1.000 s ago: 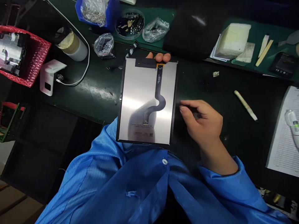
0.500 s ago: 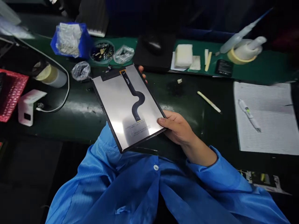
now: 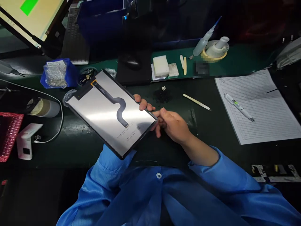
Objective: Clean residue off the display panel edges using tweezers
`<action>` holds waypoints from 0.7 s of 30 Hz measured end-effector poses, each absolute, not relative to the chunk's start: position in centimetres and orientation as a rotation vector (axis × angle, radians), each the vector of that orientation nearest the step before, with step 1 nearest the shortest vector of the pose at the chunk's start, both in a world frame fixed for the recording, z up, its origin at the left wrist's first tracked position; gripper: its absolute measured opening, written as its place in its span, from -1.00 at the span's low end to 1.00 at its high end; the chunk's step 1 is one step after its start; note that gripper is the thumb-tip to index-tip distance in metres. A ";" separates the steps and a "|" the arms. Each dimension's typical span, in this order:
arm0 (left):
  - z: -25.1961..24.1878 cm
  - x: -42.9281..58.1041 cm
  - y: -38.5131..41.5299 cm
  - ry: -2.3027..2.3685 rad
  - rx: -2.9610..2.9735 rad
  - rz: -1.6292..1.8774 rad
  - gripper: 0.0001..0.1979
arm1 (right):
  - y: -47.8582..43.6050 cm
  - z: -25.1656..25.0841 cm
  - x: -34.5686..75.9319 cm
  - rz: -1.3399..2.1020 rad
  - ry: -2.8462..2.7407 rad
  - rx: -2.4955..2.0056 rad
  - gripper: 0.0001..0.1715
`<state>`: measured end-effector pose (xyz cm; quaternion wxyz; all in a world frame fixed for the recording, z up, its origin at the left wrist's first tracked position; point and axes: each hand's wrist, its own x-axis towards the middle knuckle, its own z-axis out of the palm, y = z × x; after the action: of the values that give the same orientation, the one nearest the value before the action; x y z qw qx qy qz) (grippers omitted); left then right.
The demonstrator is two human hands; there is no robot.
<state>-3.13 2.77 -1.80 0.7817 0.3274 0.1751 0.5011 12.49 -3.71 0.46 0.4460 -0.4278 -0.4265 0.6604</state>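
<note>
A silver display panel with a black curved flex cable on its back is held tilted above the dark bench. My left hand is under it, only the fingertips curling over its right edge. My right hand pinches the panel's right corner between thumb and fingers. Both arms wear blue sleeves.
A blue bin of small parts, a tape roll, a white charger with cable and a red tray lie left. White foam block, thin stick, glue bottle, and paper sheet with a pen lie right. A monitor stands at back left.
The panel has been turned counter-clockwise and shifted left. My right hand moved from the table to its right corner and gripped it. The view rose to show the monitor.
</note>
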 end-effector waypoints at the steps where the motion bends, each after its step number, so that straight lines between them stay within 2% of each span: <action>1: -2.1 -3.5 3.3 0.253 0.597 1.130 -0.39 | -3.7 0.6 12.4 1.649 -1.026 -1.098 -0.39; 3: -2.4 -4.1 4.1 0.023 0.462 1.201 -0.58 | -3.8 0.8 12.3 1.626 -1.006 -1.140 -0.47; 5: -2.2 -4.5 4.6 -0.127 0.490 1.218 -0.68 | -4.1 1.0 12.1 1.647 -1.058 -1.092 -0.54; 9: -1.4 -5.0 4.5 -0.212 0.533 1.204 -0.65 | -4.6 1.2 11.8 1.747 -1.279 -1.014 -0.71; 14: -1.2 -5.1 4.2 -0.162 0.520 1.139 -0.66 | -4.8 1.2 11.4 1.770 -1.212 -0.966 -0.77; 18: -1.2 -4.8 4.1 0.151 0.629 1.219 -0.60 | -4.7 1.4 11.3 1.744 -1.162 -1.012 -0.85; 21: -1.4 -4.5 4.1 0.344 0.730 1.267 -0.51 | -4.7 1.6 11.5 1.710 -1.134 -1.049 -0.80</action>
<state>-4.49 4.08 -1.45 0.7311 0.3315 0.1563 0.5755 11.45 -4.74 1.57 0.4063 -0.4158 -0.4496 0.6781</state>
